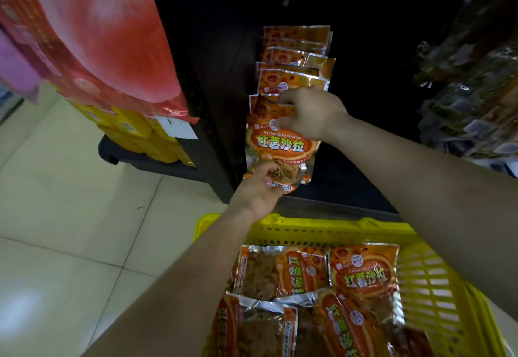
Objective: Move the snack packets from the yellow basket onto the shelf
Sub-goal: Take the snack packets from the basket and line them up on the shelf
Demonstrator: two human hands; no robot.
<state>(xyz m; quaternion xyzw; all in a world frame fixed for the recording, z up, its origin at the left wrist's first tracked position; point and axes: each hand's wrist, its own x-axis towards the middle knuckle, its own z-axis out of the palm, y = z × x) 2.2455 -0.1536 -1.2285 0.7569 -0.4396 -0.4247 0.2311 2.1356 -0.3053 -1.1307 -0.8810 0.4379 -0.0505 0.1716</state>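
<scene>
Left hand [259,188]: curled round the bottom edge of one orange snack packet [280,146], thumb and fingers pinching it at the clear window.
Right hand [311,115]: fingers bent over the top of the same packet, gripping near the upper edge.
Packet position: upright against the front of the dark shelf [224,48], printed face toward the camera, at the near end of a row of shelved packets [294,59] of the same kind, overlapping one behind another.
Below both forearms: yellow basket [336,229], near the shelf base, with several more basket packets [361,272] lying flat and overlapping inside.
Left of the shelf: red glossy banner [98,34], stacked yellow goods [134,129], pale tiled floor [70,216].
Right of the shelf: dim, blurred hanging bags [476,90].
</scene>
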